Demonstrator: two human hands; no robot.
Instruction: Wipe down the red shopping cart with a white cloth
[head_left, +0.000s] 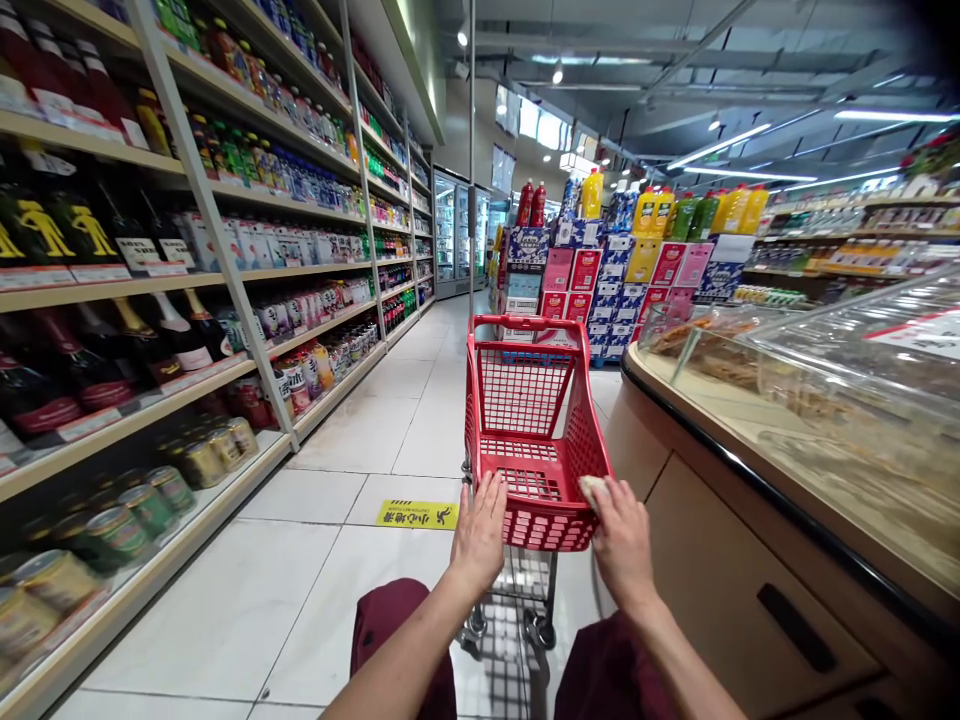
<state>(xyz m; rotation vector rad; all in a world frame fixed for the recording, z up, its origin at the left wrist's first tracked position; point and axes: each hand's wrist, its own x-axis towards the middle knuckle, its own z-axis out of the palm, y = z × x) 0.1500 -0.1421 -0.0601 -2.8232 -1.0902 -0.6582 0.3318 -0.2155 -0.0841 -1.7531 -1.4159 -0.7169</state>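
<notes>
A red plastic shopping cart [536, 525] stands in front of me, its basket bare inside and its legs on small wheels. My left hand [480, 530] lies against the near left corner of the basket, fingers stretched out and holding nothing. At the near right corner, my right hand [622, 540] grips a small pale cloth [595, 489], pressed to the basket's rim. Most of the cloth is hidden under the fingers.
Shelves of bottles and cans [300, 270] line the left. A curved display counter [697, 440] with clear covers stands close on the right. Stacked drink cartons [570, 280] rise ahead. A yellow caution sticker [417, 514] marks the tiled floor [285, 560].
</notes>
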